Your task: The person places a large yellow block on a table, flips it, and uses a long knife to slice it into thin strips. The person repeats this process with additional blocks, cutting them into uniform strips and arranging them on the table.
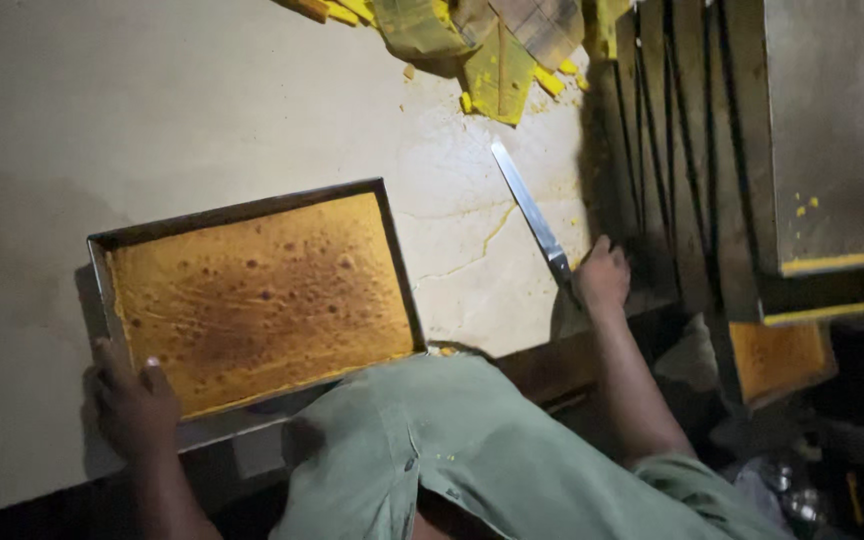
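left hand point(132, 405) grip clamps tray point(102, 262) corner | right hand point(602, 278) grip holds knife point(530, 212) | bare table point(152, 110) beyond

Pale worktop point(202, 110): tray point(242, 215), knife point(530, 212), scraps point(500, 78)

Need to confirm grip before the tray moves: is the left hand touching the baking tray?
Touching. The head view shows the left hand gripping the near left corner of the baking tray, thumb over its rim.

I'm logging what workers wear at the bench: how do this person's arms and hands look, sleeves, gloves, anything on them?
Both hands are bare: no gloves, and no rings or watch that this dim view shows. The left hand and right hand lead to uncovered forearms. A short, loose sage-green shirt sleeve shows on the right arm; the left arm's sleeve is out of frame.
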